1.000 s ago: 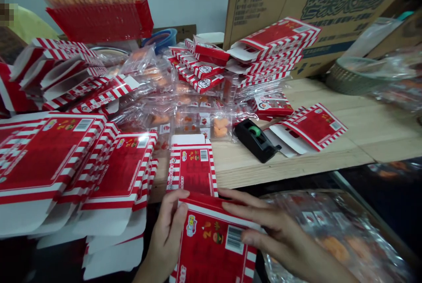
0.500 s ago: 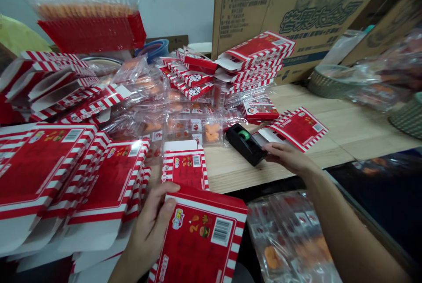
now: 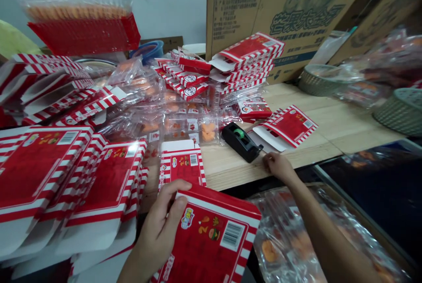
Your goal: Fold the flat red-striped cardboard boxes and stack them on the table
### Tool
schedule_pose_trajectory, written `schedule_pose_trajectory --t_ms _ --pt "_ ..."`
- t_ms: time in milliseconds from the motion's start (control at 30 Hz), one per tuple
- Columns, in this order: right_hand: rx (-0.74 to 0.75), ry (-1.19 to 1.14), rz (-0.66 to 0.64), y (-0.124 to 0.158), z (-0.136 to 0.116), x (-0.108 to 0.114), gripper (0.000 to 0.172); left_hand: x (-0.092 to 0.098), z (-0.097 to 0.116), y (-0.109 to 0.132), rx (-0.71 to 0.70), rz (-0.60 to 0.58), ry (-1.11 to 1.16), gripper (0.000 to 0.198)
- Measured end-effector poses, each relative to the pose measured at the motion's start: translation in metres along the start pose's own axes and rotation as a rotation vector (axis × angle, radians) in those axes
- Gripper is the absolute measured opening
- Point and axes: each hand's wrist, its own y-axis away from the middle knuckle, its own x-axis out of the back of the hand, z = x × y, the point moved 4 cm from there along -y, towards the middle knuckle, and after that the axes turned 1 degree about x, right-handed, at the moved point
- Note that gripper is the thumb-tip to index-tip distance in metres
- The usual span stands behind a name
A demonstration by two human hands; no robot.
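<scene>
Right hand [image 3: 278, 165] drawn back from the black tape dispenser [image 3: 241, 141] to the near edge of the pale wooden table [image 3: 231, 166]. Fingers curled, no object clearly held; any strip of tape at the fingertips too fine to confirm, so grip state undetermined. Left hand [image 3: 158, 226] firmly closed on the left edge of a flat red-and-white carton blank [image 3: 211, 234], at lower centre of the frame.

Blank tilted, printed face up, long axis running from upper right down to lower left, lower end cut off by the frame's bottom edge. Left hand nearer and in contact; right hand apart, up and to the right of the blank's top corner.

Just beyond the blank, a second unfolded blank [image 3: 182, 164] on the table. At left of frame, stacked flattened cartons [image 3: 66, 177]. At centre, heaped clear bags of orange pieces [image 3: 191, 125]. At lower right, more clear bags [image 3: 290, 239] below table level. At upper right, large cardboard boxes [image 3: 290, 6] and woven baskets [image 3: 400, 111].
</scene>
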Motion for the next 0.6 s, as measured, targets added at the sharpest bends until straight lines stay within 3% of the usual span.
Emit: schedule_pose_trajectory --t_ms 67,167,233,300,367,467,600 --pt "0.048 0.013 -0.095 0.020 -0.024 0.003 0.024 0.000 0.002 0.000 -0.027 -0.051 -0.034 0.019" --pt "0.237 -0.002 -0.305 0.067 -0.081 0.008 0.021 -0.006 0.005 -0.003 -0.077 -0.178 -0.095 0.020" --pt "0.547 0.037 -0.592 0.105 -0.129 0.005 0.024 -0.010 0.008 -0.004 -0.112 -0.233 -0.132 0.022" --pt "0.734 0.154 -0.857 0.136 -0.164 -0.001 0.023 -0.013 0.012 -0.004 -0.141 -0.266 -0.155 0.024" --pt "0.853 0.354 -0.881 0.148 -0.185 -0.008 0.021 -0.016 0.015 -0.002 -0.164 -0.303 -0.169 0.025" --pt "0.885 0.621 -0.711 0.142 -0.196 -0.015 0.020 -0.016 0.018 0.000 -0.183 -0.356 -0.172 0.027" --pt "0.815 0.643 -0.677 0.128 -0.198 -0.017 0.032 -0.013 0.023 -0.001 -0.204 -0.335 -0.070 0.021"
